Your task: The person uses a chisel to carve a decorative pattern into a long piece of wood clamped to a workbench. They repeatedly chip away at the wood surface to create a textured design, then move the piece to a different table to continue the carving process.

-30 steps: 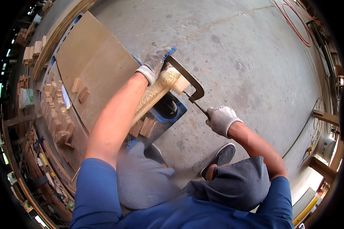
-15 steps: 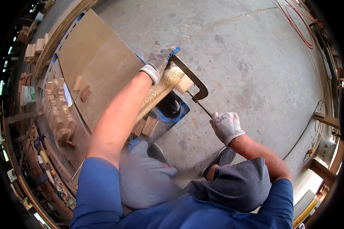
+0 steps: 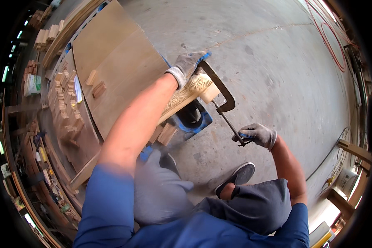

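A C-clamp (image 3: 222,87) with a dark metal frame sits around the end of a pale board (image 3: 190,88) carved with wavy lines. A small wood block (image 3: 209,93) lies between the board's end and the clamp's screw. My left hand (image 3: 187,67), in a grey glove with blue fingertips, is closed over the clamp's far end beside the board. My right hand (image 3: 258,135), gloved too, pinches the crossbar at the outer end of the screw (image 3: 226,119). What lies under my left palm is hidden.
Under the board stands a blue-edged metal support (image 3: 200,124) beside wood blocks (image 3: 167,134). A broad brown panel (image 3: 115,53) lies to the left, with many small wood pieces (image 3: 66,103) beyond it. A red hose (image 3: 328,37) lies far right on the concrete floor.
My right hand has turned over and shifted outward, its fingers now at the screw's crossbar. My left hand stays on the clamp. The whole view has shifted slightly.
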### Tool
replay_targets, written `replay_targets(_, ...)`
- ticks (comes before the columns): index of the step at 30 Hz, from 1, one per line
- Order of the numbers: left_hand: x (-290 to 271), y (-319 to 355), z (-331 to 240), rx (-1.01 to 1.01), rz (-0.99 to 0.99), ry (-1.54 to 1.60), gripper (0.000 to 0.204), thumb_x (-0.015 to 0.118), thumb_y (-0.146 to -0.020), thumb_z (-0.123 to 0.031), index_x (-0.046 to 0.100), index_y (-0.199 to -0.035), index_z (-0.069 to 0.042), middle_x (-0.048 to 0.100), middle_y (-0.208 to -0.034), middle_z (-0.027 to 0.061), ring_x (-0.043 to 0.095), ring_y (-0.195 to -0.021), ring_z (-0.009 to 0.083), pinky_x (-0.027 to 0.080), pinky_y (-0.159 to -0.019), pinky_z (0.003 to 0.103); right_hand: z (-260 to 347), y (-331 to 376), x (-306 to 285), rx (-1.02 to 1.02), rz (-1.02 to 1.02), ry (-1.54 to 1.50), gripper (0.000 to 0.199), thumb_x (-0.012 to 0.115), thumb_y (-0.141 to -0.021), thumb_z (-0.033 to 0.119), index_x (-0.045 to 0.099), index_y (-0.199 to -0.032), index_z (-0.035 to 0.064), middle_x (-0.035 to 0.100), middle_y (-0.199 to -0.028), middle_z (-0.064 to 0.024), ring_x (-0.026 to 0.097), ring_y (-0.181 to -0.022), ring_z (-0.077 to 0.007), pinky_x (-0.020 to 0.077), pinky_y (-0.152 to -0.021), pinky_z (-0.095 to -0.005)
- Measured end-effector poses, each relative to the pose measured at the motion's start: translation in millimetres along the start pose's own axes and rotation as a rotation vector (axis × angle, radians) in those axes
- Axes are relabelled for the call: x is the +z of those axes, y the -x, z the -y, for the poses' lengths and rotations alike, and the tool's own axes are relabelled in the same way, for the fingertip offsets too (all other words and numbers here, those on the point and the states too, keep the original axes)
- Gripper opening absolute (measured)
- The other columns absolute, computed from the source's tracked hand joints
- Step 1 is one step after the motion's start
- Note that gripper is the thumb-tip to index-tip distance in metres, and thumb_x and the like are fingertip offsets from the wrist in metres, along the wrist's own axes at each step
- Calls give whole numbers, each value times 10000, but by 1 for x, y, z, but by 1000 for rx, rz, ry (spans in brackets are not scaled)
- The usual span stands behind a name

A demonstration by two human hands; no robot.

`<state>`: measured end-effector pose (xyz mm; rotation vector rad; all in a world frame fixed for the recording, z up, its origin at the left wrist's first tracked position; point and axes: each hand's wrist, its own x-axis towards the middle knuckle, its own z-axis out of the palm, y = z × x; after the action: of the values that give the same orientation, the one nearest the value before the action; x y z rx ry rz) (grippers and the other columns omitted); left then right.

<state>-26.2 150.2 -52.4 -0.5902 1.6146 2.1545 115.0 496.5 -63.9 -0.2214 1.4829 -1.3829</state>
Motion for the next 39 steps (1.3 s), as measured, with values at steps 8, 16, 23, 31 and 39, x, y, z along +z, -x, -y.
replay_targets(8, -9, 0, 0, 4, -28, -46, 286, 845, -848, -331, 773, -1001, -100, 688, -824, -12, 537, -626, 82, 434, -568, 241, 2, -11, 30, 199, -59, -225, 373, 645, -1018, 309, 733, -1090, -46, 717, -835, -96, 686, -804, -169, 517, -772, -291)
replay_targets(16, -7, 4, 0, 31, -14, -5, 259, 803, -886, -310, 782, -1014, -86, 749, -883, 47, 527, -590, 84, 411, -522, 236, 4, -8, 61, 143, -657, 386, 326, 730, -911, 280, 674, -774, -10, 601, -615, -106, 553, -553, -175, 469, -576, -361)
replay_targets(23, -14, -2, 2, 22, 32, 37, 301, 806, -884, -316, 755, -1073, -87, 761, -937, 82, 587, -621, 99, 442, -523, 216, -6, -10, 74, -171, -863, 781, 182, 758, -843, 210, 673, -787, 59, 650, -725, -149, 639, -742, -375, 500, -702, -473)
replay_targets(31, -11, 0, -2, -19, 20, 59, 254, 838, -873, -312, 736, -999, -117, 670, -794, 2, 570, -607, 89, 446, -521, 229, -11, -12, 79, -363, -972, 1020, 195, 779, -806, 163, 605, -743, 101, 606, -654, -102, 602, -686, -339, 449, -665, -473)
replay_targets(39, -12, 3, -9, -66, 41, -26, 287, 824, -886, -398, 687, -877, -146, 618, -736, -2, 563, -598, 100, 441, -506, 244, -13, -13, 77, -357, -959, 994, 185, 779, -802, 166, 608, -758, 111, 606, -640, -87, 589, -652, -335, 442, -664, -470)
